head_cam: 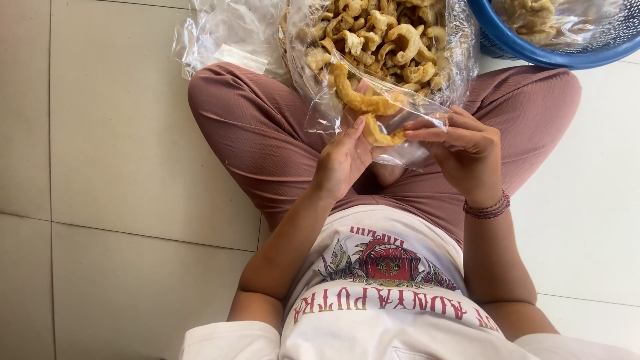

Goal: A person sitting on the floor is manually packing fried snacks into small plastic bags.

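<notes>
Pale tiled floor (133,167) lies under my crossed legs. My left hand (343,159) pinches one edge of a small clear plastic bag (393,130) above my lap, and my right hand (463,150) pinches the opposite edge between thumb and fingertips. Curled golden fried crackers (363,101) sit inside it. Just beyond, a large clear sack of the same crackers (380,33) stands beside a blue plastic basket (533,53).

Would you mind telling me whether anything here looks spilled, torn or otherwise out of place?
Nothing stands out. The left hand and right hand hold a small clear bag with curled fried crackers inside. The big open bag of crackers and the blue basket show no spill on the tiled floor.
</notes>
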